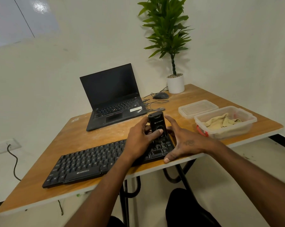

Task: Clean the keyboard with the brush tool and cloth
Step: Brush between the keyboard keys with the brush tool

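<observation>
1. The left hand (141,136) grips the brush tool (156,126), a black, boxy plastic device standing upright over the right end of the keyboard (105,161); the thumb lies across its front face, fingers curled round its side.
2. The right hand (182,141) sits at the keyboard's right edge, fingers reaching behind the tool's other side and thumb stretched down along the keyboard's near corner; whether it actually grips the tool or only steadies it, I cannot tell.
3. My reading is that the brushing step is underway or being set up at the keyboard's right end, with the tool's lower end hidden among the keys. The next move probably calls for a firm hold on the tool and sweeps leftward along the key rows.
4. The keyboard is flat, matte black, with low keys, lying slantwise on the wooden table (40,185).
5. Right of the keyboard, a clear plastic container (246,126) holds the crumpled beige cloth (220,122), not yet taken up; its lid (198,108) lies just behind.
6. Beyond the keyboard stands an open black laptop (112,97).
</observation>
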Demonstrator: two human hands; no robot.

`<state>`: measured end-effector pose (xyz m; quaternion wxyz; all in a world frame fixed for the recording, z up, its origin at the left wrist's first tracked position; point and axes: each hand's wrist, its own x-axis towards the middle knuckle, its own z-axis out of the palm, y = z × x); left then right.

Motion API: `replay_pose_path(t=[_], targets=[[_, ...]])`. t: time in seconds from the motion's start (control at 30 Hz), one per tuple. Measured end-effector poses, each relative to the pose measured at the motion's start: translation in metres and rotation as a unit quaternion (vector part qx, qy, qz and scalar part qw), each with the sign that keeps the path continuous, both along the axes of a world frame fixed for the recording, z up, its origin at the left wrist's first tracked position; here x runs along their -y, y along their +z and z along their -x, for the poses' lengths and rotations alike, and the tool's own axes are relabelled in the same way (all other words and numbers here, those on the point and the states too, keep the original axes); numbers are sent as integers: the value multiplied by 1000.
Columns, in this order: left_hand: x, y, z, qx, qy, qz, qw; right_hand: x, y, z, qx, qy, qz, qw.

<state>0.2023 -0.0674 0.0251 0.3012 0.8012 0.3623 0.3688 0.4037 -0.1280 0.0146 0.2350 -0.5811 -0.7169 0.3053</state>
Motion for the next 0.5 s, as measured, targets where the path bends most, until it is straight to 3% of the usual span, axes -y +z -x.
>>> replay_pose_path(t=[0.23, 0.5], targets=[[42, -4, 6, 39, -74, 58, 995, 1, 5, -9, -7, 41, 31, 999], [-5, 2, -6, -21, 56, -44, 997, -2, 1, -7, -9, 19, 15, 1000]])
